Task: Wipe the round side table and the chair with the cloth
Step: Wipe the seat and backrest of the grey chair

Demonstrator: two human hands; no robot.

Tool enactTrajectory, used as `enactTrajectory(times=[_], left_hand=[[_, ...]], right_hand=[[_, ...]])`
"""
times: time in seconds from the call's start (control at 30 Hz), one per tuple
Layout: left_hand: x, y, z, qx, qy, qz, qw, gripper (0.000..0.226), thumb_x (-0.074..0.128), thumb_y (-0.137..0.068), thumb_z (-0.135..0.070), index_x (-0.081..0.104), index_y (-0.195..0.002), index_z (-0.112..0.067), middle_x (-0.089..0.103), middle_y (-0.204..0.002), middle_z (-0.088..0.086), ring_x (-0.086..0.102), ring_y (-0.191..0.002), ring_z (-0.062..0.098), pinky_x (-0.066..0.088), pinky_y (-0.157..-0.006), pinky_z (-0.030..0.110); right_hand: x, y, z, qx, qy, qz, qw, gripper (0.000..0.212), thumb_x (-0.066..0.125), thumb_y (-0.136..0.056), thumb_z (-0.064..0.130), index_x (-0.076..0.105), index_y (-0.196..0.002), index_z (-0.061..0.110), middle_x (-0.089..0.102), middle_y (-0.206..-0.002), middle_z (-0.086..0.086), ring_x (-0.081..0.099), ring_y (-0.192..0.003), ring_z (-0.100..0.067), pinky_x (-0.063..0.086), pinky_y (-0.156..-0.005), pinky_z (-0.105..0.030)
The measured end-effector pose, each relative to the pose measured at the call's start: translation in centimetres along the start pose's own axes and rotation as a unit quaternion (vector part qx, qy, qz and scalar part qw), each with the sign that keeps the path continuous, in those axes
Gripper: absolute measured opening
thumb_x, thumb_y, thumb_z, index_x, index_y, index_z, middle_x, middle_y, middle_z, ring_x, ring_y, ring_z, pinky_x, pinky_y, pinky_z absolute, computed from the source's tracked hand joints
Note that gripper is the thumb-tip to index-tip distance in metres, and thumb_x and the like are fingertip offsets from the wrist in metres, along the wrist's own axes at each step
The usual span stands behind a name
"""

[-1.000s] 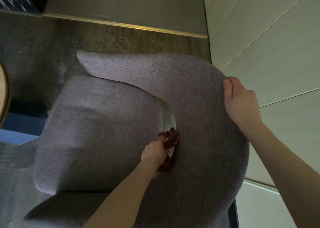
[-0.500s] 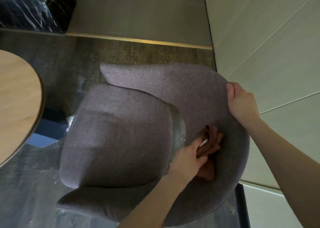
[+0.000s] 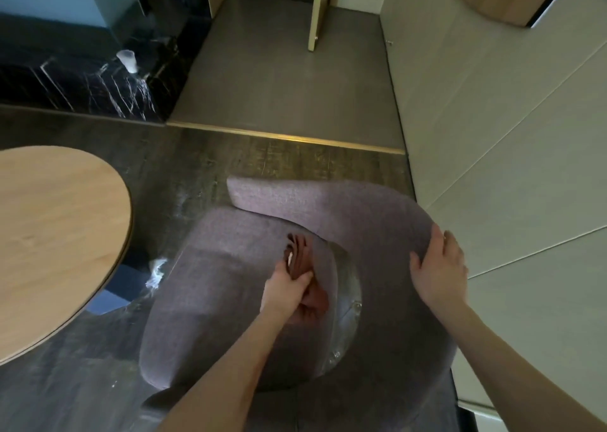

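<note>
A grey-purple upholstered chair [image 3: 230, 300] with a curved backrest fills the lower middle of the head view. My left hand [image 3: 287, 290] is closed on a folded reddish-brown cloth [image 3: 300, 254] and presses it on the right part of the seat cushion, close to the gap at the backrest. My right hand [image 3: 440, 267] lies with fingers spread over the top of the backrest [image 3: 377, 215], grasping its edge. The round side table [image 3: 56, 234] with a light wooden top stands to the left of the chair, apart from both hands.
A pale panelled wall [image 3: 509, 136] runs close along the chair's right side. Dark glossy floor [image 3: 197, 155] lies between table and chair, with a brass threshold strip [image 3: 285, 137] beyond. A black marble ledge [image 3: 82, 80] carries a small glass [image 3: 128, 60] at the far left.
My left hand has brought the cloth from the inner backrest onto the seat cushion. My right hand has shifted along the backrest top. The view has tilted up, showing more of the table and floor.
</note>
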State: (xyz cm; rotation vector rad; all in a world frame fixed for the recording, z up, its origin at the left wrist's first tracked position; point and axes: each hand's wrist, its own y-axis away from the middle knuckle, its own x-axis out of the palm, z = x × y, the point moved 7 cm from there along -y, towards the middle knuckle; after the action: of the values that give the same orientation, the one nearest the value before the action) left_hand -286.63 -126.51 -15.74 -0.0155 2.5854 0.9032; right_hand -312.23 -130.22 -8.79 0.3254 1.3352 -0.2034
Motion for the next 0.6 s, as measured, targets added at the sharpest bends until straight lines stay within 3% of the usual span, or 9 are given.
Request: enactTrajectory(times=[0.1,0.2,0.33,0.47,0.6], left_hand=[[-3.1,1.0,-7.2,0.067,0.047,-0.043,0.996,0.047,0.061,-0.085,-0.026,0.049,-0.126,-0.006,0.062,-0.122,0.017,0.057,-0.113,0.033,0.044,-0.091,0.032],[-6.2,3.6,-13.7,0.136,0.062,-0.067,0.986,0.042,0.062,-0.084,-0.026,0.054,-0.119,-0.004,0.064,-0.118,0.017,0.059,-0.11,0.034,0.044,-0.087,0.032],[-10.4,8.8,-20.6,0.209,0.094,-0.096,0.969,0.041,0.065,-0.082,-0.033,0.06,-0.111,-0.004,0.068,-0.112,0.018,0.062,-0.106,0.033,0.046,-0.086,0.033],[-14.0,15.2,-24.0,0.257,0.11,-0.116,0.953,0.045,0.056,-0.084,-0.048,0.061,-0.106,-0.008,0.068,-0.109,0.015,0.062,-0.104,0.03,0.046,-0.089,0.034],[-16.0,19.3,-23.6,0.295,0.109,-0.102,0.944,0.05,0.042,-0.09,-0.049,0.062,-0.109,-0.008,0.069,-0.106,0.016,0.063,-0.101,0.03,0.048,-0.09,0.035]], right_hand=[[-1.3,1.9,2.6,-0.001,-0.03,0.022,0.999,0.064,0.049,-0.091,0.03,0.019,-0.145,0.014,0.012,-0.156,-0.018,0.013,-0.142,-0.037,0.017,-0.112,-0.05],[-5.8,2.3,7.8,-0.061,-0.152,0.008,0.986,0.054,0.05,-0.092,0.025,0.033,-0.141,0.008,0.021,-0.154,-0.017,0.021,-0.141,-0.033,0.02,-0.112,-0.038],[-14.4,4.8,15.2,-0.13,-0.351,0.009,0.927,0.03,0.046,-0.094,0.014,0.057,-0.12,0.005,0.059,-0.127,-0.015,0.052,-0.119,-0.027,0.035,-0.097,-0.026],[-20.7,9.4,17.9,-0.114,-0.514,0.012,0.85,0.03,0.045,-0.094,0.024,0.065,-0.11,0.007,0.066,-0.11,-0.012,0.059,-0.102,-0.02,0.043,-0.092,-0.03],[-23.0,13.4,20.1,-0.204,-0.516,0.096,0.826,0.031,0.059,-0.086,0.025,0.057,-0.117,0.021,0.064,-0.104,0.006,0.06,-0.095,-0.007,0.045,-0.08,-0.009]])
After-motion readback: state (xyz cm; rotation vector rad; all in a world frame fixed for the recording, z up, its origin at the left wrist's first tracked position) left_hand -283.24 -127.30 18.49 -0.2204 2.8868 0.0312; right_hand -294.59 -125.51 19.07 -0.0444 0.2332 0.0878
